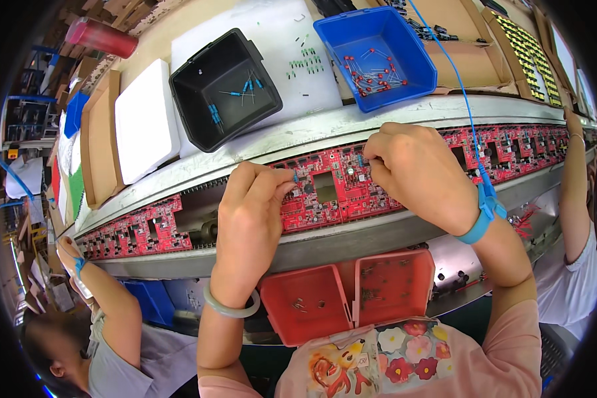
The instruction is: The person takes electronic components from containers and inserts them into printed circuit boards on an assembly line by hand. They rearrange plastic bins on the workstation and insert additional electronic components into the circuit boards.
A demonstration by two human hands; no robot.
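Observation:
My left hand (251, 205) is closed in a pinch over a red circuit board (341, 192), with a small blue resistor (296, 178) at its fingertips. Over the same board, further right, my right hand (421, 166) also pinches, and another blue resistor (360, 160) shows at its fingertips. The fingers partly hide both parts. Small components fill the board, which has a rectangular cutout and lies in a metal rail. A blue wrist strap (479, 225) with a cord circles my right wrist; a pale bangle (232, 310) is on my left.
Beyond the rail (298, 136) stand a black bin (205, 136) with blue resistors and a blue bin (404, 93) with red-headed parts. Green parts (305, 64) lie between them. Red trays (305, 285) sit on the near side. Co-workers' arms (113, 292) reach in at left and right.

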